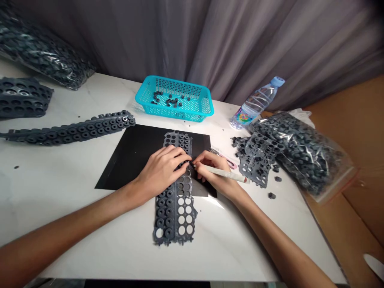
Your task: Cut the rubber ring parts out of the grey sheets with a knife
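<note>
A long grey rubber sheet [175, 208] of moulded rings lies across a black mat [135, 152], many of its holes punched out. My left hand [163, 168] presses down on the sheet's middle with fingers bent. My right hand [214, 172] is closed round a thin white-wrapped tool [228, 174] like a pen, its tip at the sheet's right edge near my left fingertips.
A turquoise basket [175, 100] with several loose rings stands behind the mat. More ring strips [72, 130] lie at the left. At the right are emptied sheets [255, 160], a bag of rings [303, 156] and a water bottle [258, 102]. Pink-handled scissors [231, 162] lie beside my right hand.
</note>
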### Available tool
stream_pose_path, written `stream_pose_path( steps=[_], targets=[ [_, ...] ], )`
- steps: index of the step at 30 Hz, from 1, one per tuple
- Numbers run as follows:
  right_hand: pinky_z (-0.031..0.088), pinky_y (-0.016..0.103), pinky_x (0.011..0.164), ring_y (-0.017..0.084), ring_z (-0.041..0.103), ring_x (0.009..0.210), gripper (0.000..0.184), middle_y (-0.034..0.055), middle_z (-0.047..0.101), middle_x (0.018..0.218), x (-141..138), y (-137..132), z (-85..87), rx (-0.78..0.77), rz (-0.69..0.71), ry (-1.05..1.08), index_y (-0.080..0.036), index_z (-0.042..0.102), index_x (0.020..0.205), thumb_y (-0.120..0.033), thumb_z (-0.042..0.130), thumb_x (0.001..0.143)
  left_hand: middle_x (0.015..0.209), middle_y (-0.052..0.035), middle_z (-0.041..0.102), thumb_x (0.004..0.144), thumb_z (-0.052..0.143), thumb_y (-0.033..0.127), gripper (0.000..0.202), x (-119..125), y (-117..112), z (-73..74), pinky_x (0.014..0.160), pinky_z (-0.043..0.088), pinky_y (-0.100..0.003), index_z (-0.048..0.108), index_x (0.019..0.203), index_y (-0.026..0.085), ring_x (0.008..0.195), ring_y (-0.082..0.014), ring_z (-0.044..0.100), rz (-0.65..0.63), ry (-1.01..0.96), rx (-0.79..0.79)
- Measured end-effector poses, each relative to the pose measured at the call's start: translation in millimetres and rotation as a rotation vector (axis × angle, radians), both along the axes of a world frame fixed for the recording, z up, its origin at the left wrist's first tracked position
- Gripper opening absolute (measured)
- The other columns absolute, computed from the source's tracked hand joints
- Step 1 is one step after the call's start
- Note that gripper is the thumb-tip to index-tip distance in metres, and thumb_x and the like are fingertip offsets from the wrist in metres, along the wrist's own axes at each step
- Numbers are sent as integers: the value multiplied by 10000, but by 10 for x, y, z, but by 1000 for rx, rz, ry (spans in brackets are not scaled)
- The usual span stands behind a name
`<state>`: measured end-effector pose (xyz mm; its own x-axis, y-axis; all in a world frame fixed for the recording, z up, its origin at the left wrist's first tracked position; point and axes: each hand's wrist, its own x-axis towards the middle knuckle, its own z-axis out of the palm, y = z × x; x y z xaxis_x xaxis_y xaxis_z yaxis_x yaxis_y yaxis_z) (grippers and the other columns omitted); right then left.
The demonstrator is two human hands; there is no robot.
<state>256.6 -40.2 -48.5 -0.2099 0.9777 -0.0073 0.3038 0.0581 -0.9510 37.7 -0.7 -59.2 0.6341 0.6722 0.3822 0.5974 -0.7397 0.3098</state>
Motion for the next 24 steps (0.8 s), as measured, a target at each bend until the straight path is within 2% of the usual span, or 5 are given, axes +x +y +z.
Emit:
stream_pose_path(
  steps=[11, 14, 18, 21, 24],
  targets=[
    [480, 222, 532, 136, 617, 601, 25, -24, 645, 719, 20, -5, -44, 21, 5, 0, -208, 637, 936, -212, 613, 942, 1129, -19, 762, 1051, 647, 252, 154, -8, 13, 0, 948, 538, -387, 755, 1158, 224, 1051, -224, 689, 10, -42, -14],
    [442, 224, 535, 137, 608, 605, 31, -25, 633, 709, 4, -4, -20, 29, 2, -37, -210, 620, 911, -196, 596, 926, 1125, -32, 762, 1064, 626, 241, 163, 6, -27, 30, 860, 538, -380, 744, 1173, 210, 1027, -231, 690, -6, 58, 123],
    [370, 234, 531, 132, 551, 590, 72, -27, 609, 674, -7, -4, -4, 75, -1, -113, -208, 615, 868, -211, 579, 930, 1081, -46, 765, 1066, 577, 131, 181, 39, -100, 96, 672, 478, -371, 732, 1141, 186, 987, -241, 688, -24, 265, 289],
    [350, 246, 548, 134, 527, 604, 88, -25, 600, 674, -2, -1, -30, 140, -2, -171, -202, 622, 857, -224, 589, 935, 1039, -35, 765, 1076, 549, 117, 187, 41, -115, 114, 615, 435, -363, 718, 1128, 180, 983, -229, 692, -28, 290, 279],
    [352, 250, 576, 124, 500, 610, 89, -31, 591, 683, 1, 2, -70, 229, 6, -227, -195, 624, 839, -208, 605, 925, 1068, -19, 776, 1103, 530, 174, 188, 22, -96, 98, 614, 421, -334, 713, 1136, 201, 963, -199, 702, 19, 192, 199]
  ],
)
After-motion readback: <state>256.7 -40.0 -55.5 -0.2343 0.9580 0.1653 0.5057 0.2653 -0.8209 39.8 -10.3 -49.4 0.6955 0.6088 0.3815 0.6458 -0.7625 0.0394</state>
